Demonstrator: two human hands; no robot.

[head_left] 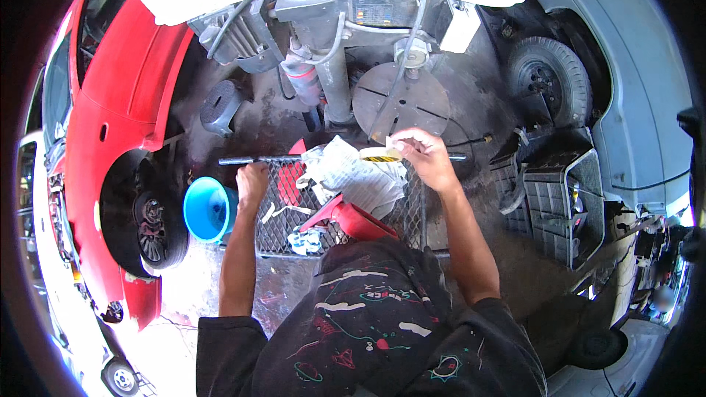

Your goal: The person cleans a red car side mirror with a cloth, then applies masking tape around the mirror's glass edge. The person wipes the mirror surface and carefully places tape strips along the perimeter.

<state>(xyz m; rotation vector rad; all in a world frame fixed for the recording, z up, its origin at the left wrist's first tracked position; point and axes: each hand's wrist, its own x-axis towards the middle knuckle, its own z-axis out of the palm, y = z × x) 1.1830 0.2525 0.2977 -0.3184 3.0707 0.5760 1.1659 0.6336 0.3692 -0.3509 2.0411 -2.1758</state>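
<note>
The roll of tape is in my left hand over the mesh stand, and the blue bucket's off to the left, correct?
No: the head view shows the roll of tape in your right hand, not your left hand. It is over the mesh stand, with the blue bucket off to the left.

Left arm [239, 257] and right arm [469, 254] reach forward, well apart.
The left hand [252, 180] is palm down, its fingers curled under, its forearm running almost straight ahead with a slight lean inward. The right hand [432, 164] sits a little farther forward and angles inward, thumb and fingers brought together in a pinch, its forearm slanting toward the body's midline. Both forearms are bare.
</note>
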